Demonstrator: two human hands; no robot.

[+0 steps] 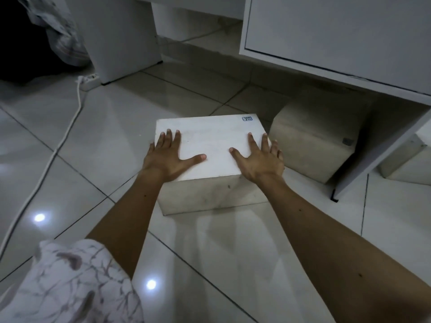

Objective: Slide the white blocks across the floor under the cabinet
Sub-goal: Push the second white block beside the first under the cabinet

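A large white block (210,141) rests on the tiled floor in front of me, with a small blue stamp near its far right corner. My left hand (169,155) lies flat on the block's near left top, fingers spread. My right hand (258,159) lies flat on its near right top edge, fingers spread too. A second white block (314,138) sits to the right, partly under the white cabinet (338,43). A third block (410,164) shows at the far right behind the cabinet's side panel.
A white power strip (89,80) and its cable (46,164) run across the floor on the left. A white appliance or cabinet leg (121,38) stands behind. Patterned cloth (58,31) hangs at the upper left. The cabinet's side panel (377,159) reaches the floor at right.
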